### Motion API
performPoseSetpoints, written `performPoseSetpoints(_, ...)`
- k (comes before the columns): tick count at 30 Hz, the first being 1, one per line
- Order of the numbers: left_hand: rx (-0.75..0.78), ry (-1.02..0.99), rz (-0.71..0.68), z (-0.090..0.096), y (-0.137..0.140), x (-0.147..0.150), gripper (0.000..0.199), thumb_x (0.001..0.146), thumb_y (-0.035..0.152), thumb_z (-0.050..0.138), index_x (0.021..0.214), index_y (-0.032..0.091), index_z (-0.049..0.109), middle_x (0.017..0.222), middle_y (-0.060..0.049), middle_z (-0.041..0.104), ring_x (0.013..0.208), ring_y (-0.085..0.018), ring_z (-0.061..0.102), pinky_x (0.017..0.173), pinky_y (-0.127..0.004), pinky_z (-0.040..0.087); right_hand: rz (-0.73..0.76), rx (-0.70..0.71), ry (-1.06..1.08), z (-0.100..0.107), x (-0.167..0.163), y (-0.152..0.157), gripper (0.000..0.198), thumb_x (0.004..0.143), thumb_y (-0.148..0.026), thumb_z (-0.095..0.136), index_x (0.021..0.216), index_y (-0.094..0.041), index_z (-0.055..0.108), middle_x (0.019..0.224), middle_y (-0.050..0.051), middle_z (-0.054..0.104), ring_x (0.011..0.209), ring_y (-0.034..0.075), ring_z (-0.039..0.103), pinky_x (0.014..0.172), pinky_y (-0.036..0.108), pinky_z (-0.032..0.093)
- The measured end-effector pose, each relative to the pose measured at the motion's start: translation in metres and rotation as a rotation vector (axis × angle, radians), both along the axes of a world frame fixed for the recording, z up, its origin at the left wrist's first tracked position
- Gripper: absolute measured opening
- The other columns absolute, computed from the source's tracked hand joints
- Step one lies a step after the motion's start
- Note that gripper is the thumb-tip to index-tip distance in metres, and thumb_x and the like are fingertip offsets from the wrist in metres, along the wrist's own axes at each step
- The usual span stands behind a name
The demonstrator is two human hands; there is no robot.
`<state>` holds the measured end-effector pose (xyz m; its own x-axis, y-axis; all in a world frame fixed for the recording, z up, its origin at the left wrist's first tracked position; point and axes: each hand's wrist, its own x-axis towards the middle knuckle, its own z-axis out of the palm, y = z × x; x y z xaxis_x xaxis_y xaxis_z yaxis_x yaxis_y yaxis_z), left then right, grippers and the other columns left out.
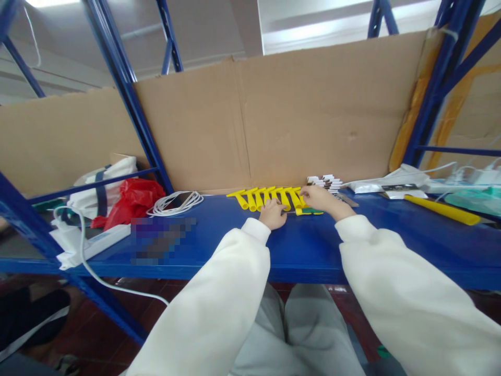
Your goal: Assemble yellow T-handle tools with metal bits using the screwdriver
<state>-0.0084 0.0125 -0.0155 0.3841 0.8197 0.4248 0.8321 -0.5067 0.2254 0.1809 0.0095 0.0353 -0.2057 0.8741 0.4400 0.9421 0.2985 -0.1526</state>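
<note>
Several yellow T-shaped plastic pieces [256, 198] with round hollow ends lie side by side in a row on the blue shelf, close to the cardboard. My left hand [274, 214] is at the front of this row, its fingers curled; what they hold is hidden. At the row's right end, my right hand [319, 198] has its fingertips closed on a yellow piece, partly covered by the hand. Between my hands lies a slim tool with a green and yellow handle [311, 211], its thin shaft pointing toward my left fingers. Just behind my right hand sit several white strips with dark parts [326, 181].
To the left are a coiled white cable [178, 203], a red plastic bag [135, 198] and a white power strip [105, 243]. On the right lies a long yellow-handled tool [442, 209] beside white packets [391, 180]. Tall cardboard [313, 115] stands behind the shelf.
</note>
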Motion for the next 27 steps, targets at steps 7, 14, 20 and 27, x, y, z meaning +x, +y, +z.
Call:
performPoseSetpoints(7,-0.185,0.024,0.03,0.0,-0.004,0.002,0.038,0.091,0.031,0.058,0.127,0.031,0.068,0.16,-0.011,0.046,0.15,-0.036,0.036,0.117,-0.069,0.025,0.186,-0.025,0.064,-0.028,-0.003,0.0,0.033,0.083,-0.003,0.053,0.095,-0.017,0.08,0.1,0.009,0.081,0.092,0.021,0.076,0.089,0.029,0.056)
performPoseSetpoints(14,-0.199,0.042,0.016,0.003,-0.003,0.003,0.046,0.096,0.034,0.05,0.14,0.027,0.057,0.166,-0.013,0.036,0.155,-0.033,0.029,0.121,-0.067,0.019,0.133,-0.046,0.139,-0.025,-0.002,-0.001,0.032,0.084,-0.002,0.054,0.097,-0.015,0.08,0.103,0.01,0.08,0.096,0.022,0.076,0.092,0.031,0.056)
performPoseSetpoints(20,-0.154,-0.016,0.033,0.0,0.004,0.003,0.045,0.097,0.032,0.049,0.14,0.025,0.057,0.161,-0.016,0.044,0.152,-0.035,0.034,0.12,-0.071,0.017,0.124,-0.065,0.147,-0.027,-0.002,0.0,0.032,0.084,-0.003,0.054,0.098,-0.015,0.081,0.106,0.011,0.08,0.099,0.022,0.075,0.095,0.031,0.055)
performPoseSetpoints(27,-0.164,-0.037,0.077,0.003,0.004,0.004,0.052,0.099,0.031,0.044,0.15,0.021,0.049,0.164,-0.014,0.039,0.155,-0.034,0.029,0.122,-0.067,0.021,0.128,-0.052,0.144,-0.03,0.001,0.003,0.032,0.084,-0.003,0.055,0.101,-0.013,0.08,0.106,0.011,0.08,0.099,0.022,0.075,0.094,0.031,0.056)
